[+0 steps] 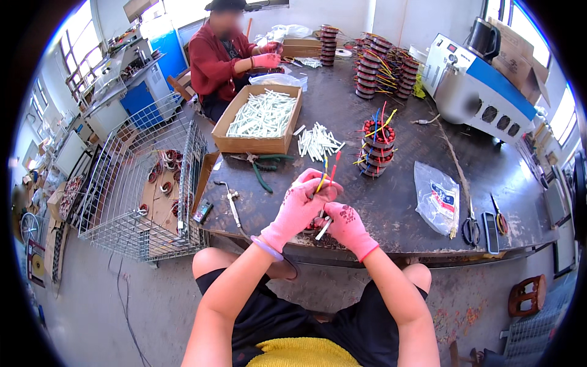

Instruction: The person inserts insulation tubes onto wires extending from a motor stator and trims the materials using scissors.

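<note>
Both hands are gloved in pink and are held together at the near edge of the dark bench [391, 202]. The left hand [301, 205] is closed around a small bundle of coloured wires [327, 174], blue, yellow and red, whose ends stick up above the fingers. The right hand [347, 225] is pressed against the left from below, its fingers pinched on a short white sleeve [324, 229] that points down toward the bench edge. A wound coil is partly seen beneath the hands; how it is gripped cannot be told. A purple bangle [266, 248] is worn on the left wrist. Just beyond the hands, a stack of red wound coils [377, 148] with coloured leads is stood on the bench, and a loose heap of white sleeves [318, 142] is laid beside it. A cardboard box [260, 119] filled with more white sleeves is set further back on the left, with green-handled pliers [264, 165] in front of it. A clear plastic bag [436, 197] and scissors [469, 225] are laid to the right. A wire cage [143, 183] is stood to the left of the bench. At the far end, another person in a red top [214, 61] is seated, pink-gloved as well.
</note>
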### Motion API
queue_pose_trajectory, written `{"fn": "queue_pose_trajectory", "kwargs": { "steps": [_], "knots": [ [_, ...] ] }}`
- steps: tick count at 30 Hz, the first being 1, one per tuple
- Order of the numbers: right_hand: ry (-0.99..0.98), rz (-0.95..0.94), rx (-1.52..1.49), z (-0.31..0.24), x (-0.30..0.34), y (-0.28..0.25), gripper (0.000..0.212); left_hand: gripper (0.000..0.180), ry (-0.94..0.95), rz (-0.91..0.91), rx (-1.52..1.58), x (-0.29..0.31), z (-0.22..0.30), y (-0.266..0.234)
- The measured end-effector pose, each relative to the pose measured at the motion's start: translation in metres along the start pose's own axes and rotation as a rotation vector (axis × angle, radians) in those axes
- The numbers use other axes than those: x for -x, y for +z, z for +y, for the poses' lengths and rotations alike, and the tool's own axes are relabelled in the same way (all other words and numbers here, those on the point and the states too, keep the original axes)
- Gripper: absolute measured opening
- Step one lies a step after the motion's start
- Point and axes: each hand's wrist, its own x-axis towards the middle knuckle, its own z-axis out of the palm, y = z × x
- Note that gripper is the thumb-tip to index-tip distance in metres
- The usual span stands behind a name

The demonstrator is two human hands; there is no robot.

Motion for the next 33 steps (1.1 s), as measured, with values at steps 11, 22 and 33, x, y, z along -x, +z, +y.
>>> {"fn": "queue_pose_trajectory", "kwargs": {
  "steps": [11, 22, 33],
  "knots": [
    [-0.205, 0.192, -0.02, 0.03, 0.008, 0.033, 0.02, 0.012, 0.248, 0.093, 0.035, -0.002, -0.013, 0.017],
    [-0.25, 0.043, -0.109, 0.016, 0.001, 0.014, 0.019, 0.006, 0.276, 0.153, -0.047, 0.008, -0.023, 0.004],
    [0.313, -0.058, -0.448, -0.012, 0.018, -0.004, 0.024, 0.012, 0.286, 0.187, -0.131, 0.014, -0.026, -0.018]
  ]
}}
